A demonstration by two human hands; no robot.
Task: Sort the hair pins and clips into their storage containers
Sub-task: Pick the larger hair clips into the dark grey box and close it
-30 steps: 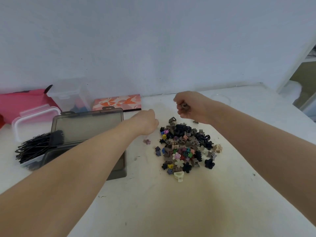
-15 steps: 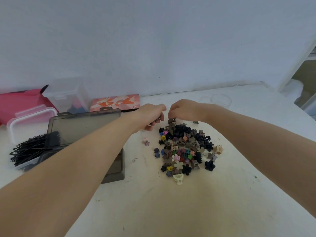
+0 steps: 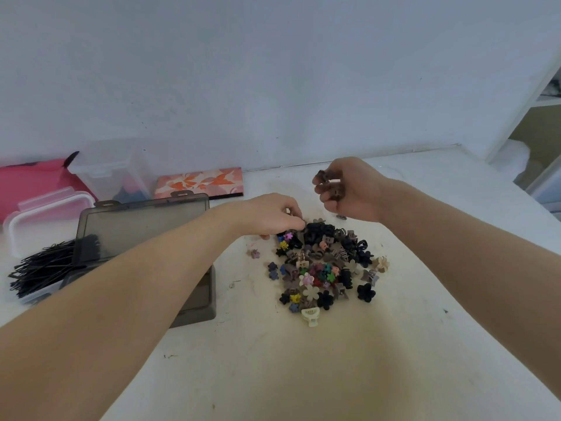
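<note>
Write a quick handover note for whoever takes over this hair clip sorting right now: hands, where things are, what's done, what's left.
Right hand: raised above the table, holding brown clips.
Left hand: picking at the far edge of the clip pile.
Black hair pins lie bunched in a tray at the left, beside the grey case, which is open.
Done: pins look gathered.
Left: nearly all clips remain on the table, unsorted.

Big mixed pile of tiny claw clips (image 3: 324, 265) sits mid-desk, mostly black and brown. Black hair pins (image 3: 39, 273) are heaped by the left edge, next to an open smoky-grey case (image 3: 145, 226).
</note>
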